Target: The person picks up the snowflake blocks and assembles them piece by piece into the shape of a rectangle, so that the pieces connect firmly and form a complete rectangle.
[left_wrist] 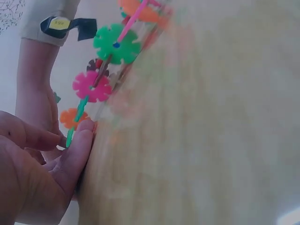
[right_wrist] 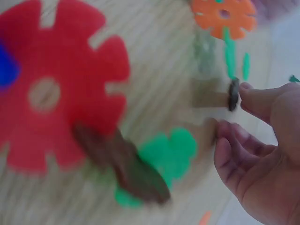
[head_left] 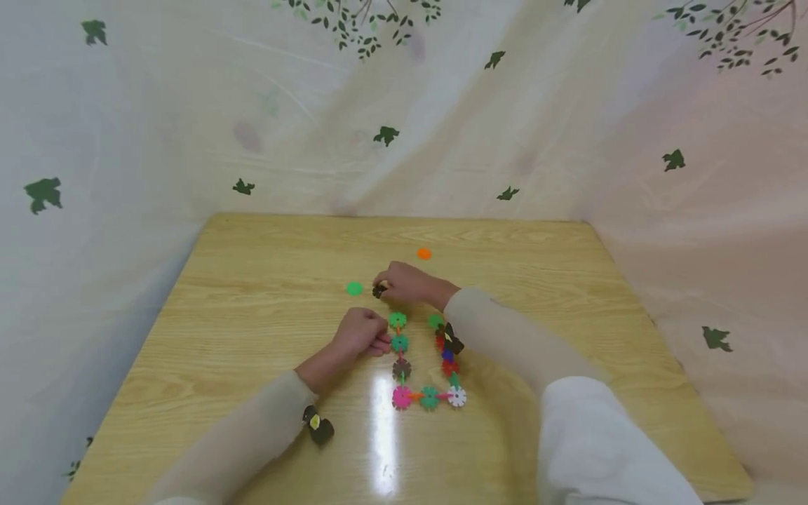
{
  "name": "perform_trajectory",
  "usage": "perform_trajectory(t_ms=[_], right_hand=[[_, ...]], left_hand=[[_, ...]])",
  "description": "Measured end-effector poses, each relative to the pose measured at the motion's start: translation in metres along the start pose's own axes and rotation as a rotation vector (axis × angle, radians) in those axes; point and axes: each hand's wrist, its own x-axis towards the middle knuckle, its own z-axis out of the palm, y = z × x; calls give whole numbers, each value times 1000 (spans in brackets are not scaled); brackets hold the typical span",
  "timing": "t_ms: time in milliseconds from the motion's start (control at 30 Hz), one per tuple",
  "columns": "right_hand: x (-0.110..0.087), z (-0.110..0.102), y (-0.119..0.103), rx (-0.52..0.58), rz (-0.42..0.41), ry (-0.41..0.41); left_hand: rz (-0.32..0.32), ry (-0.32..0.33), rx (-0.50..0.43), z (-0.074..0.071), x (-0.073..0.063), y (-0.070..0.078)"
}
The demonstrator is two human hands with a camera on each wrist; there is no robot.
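Observation:
A U-shaped chain of interlocked, notched plastic flower discs lies on the wooden table, with a pink disc (head_left: pixel 401 398) and a white disc (head_left: pixel 457 396) at its near corners. My left hand (head_left: pixel 361 332) is at the far end of the chain's left side. Its fingers pinch the end green disc (left_wrist: pixel 69 138), seen edge-on in the left wrist view beside an orange disc (left_wrist: pixel 69 117). Farther away, my right hand (head_left: pixel 409 283) pinches a dark brown disc (right_wrist: pixel 233 94) apart from the chain. Below my right forearm, the chain's right side is partly covered.
A loose green disc (head_left: pixel 354 288) lies left of the right hand. Behind that hand is a loose orange disc (head_left: pixel 424 254). Beyond the wooden table (head_left: pixel 252 259) hangs a pale curtain (head_left: pixel 303 126) with leaf patterns.

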Motion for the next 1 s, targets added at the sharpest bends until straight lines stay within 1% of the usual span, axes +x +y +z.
perform_trajectory(t_ms=[67, 100, 167, 300, 367, 467, 567, 667, 733, 833, 1000], right_hand=[[0, 5, 0, -44, -2, 2], [0, 8, 0, -43, 7, 1], [-3, 11, -1, 3, 33, -6], [-11, 12, 3, 116, 38, 2], [-20, 10, 6, 161, 37, 30], [-39, 4, 9, 205, 40, 74], [-59, 1, 8, 237, 45, 71], [-73, 3, 7, 243, 33, 48], [-78, 5, 5, 235, 21, 45], [-82, 8, 3, 218, -1, 69], [-87, 13, 2, 152, -6, 119]], left_hand=[[8, -9, 4, 2, 8, 1], [10, -17, 9, 4, 11, 2], [21, -39, 23, 6, 14, 3], [21, -73, 42, 8, 16, 5], [22, -91, 47, 8, 17, 6], [17, -108, 54, 7, 18, 6], [-1, -99, 49, 4, 17, 7], [-18, -81, 36, 1, 16, 9], [-27, -76, 25, 0, 16, 10], [-33, -76, 6, 0, 18, 11], [-44, -73, -10, 2, 22, 10]])
